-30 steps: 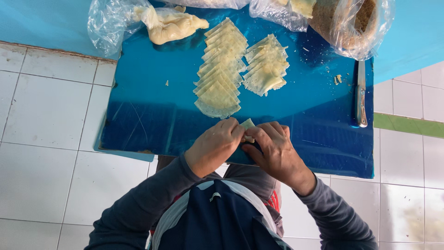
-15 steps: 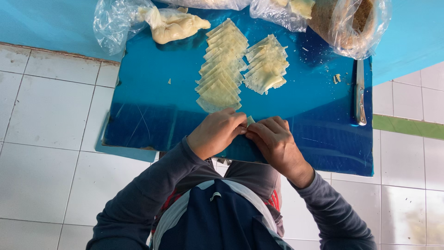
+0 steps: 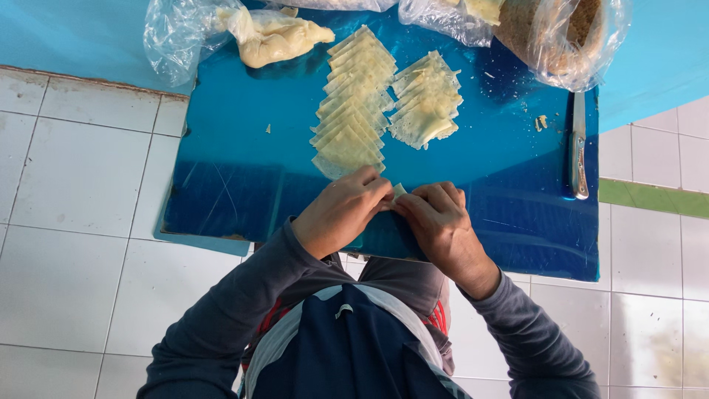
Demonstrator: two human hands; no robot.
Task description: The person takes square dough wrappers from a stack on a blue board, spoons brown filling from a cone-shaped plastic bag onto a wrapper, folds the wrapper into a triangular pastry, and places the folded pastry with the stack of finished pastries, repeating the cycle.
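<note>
A small pale dough wrapper (image 3: 399, 192) is pinched between the fingertips of the left hand (image 3: 341, 213) and right hand (image 3: 441, 222), just above the blue board (image 3: 244, 162) near 2 wrapper rows (image 3: 353, 111); judged thin, soft, tearable, best gripped at edges; long axis indiscernible.

Both hands, left (image 3: 343, 212) and right (image 3: 441, 219), meet, fingertips pinched together.

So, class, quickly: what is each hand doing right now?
Left hand: closed on the small dough piece.
Right hand: pinching the same piece.
</note>
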